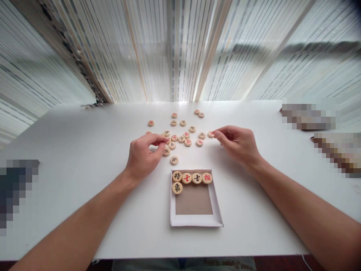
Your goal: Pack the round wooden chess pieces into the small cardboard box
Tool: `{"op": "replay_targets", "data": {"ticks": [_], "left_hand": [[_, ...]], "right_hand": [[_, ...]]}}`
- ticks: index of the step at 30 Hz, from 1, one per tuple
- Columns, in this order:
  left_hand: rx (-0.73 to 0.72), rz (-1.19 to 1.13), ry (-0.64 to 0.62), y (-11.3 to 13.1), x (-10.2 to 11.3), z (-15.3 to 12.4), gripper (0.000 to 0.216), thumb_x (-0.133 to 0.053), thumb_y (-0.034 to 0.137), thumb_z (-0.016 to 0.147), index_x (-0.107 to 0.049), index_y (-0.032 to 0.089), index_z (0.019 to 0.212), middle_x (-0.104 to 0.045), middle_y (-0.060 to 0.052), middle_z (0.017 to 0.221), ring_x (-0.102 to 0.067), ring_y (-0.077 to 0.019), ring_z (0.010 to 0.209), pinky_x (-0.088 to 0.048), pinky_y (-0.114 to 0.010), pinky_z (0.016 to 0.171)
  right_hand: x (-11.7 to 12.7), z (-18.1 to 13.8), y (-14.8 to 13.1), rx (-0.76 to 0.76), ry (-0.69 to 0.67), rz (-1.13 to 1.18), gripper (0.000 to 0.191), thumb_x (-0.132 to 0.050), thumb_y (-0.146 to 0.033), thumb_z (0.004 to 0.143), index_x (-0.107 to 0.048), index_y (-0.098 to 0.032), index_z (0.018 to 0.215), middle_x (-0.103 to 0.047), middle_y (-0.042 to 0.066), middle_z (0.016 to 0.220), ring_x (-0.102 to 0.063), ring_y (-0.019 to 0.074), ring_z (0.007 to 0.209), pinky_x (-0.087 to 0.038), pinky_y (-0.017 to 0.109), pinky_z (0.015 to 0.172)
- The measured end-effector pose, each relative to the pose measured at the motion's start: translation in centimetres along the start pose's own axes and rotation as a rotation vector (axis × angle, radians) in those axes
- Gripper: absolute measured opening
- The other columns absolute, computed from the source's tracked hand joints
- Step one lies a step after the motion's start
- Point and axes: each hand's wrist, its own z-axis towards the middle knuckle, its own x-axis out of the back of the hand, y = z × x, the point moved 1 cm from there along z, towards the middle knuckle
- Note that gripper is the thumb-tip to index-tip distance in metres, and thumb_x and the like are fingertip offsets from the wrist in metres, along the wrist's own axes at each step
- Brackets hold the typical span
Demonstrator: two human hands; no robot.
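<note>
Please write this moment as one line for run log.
left hand: at scattered pieces | right hand: touching red-marked piece | box: five pieces, four in back row

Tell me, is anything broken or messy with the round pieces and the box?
Nothing looks broken. The loose pieces lie scattered on the table, which looks messy compared with the box. There, five pieces sit neatly: four in a row, one just nearer at its left end.
</note>
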Motion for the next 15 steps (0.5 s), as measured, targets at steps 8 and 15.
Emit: {"op": "replay_targets", "data": {"ticks": [8, 15], "left_hand": [[0.023, 0.0, 0.001, -0.15, 0.14, 0.06, 0.019, -0.069, 0.022, 0.091, -0.086, 0.021, 0.098, -0.087, -0.005, 0.098, -0.081, -0.022, 0.09, -0.06, -0.023, 0.059], [-0.01, 0.02, -0.005, -0.09, 0.07, 0.04, 0.018, -0.068, 0.021, 0.092, -0.086, 0.02, 0.096, -0.087, -0.004, 0.096, -0.081, -0.0221, 0.09, -0.064, -0.028, 0.072]], "right_hand": [[-0.2, 0.09, 0.44, 0.007, -0.004, 0.001, 0.028, -0.069, -0.041, 0.093, -0.083, -0.017, 0.087, -0.08, 0.008, 0.079, -0.062, 0.018, 0.062, -0.043, 0.031, 0.057], [-0.01, 0.35, 0.51, -0.017, 0.028, -0.032, 0.029, -0.068, -0.042, 0.091, -0.084, -0.018, 0.087, -0.077, 0.005, 0.073, -0.059, 0.017, 0.059, -0.043, 0.031, 0.057]]}}
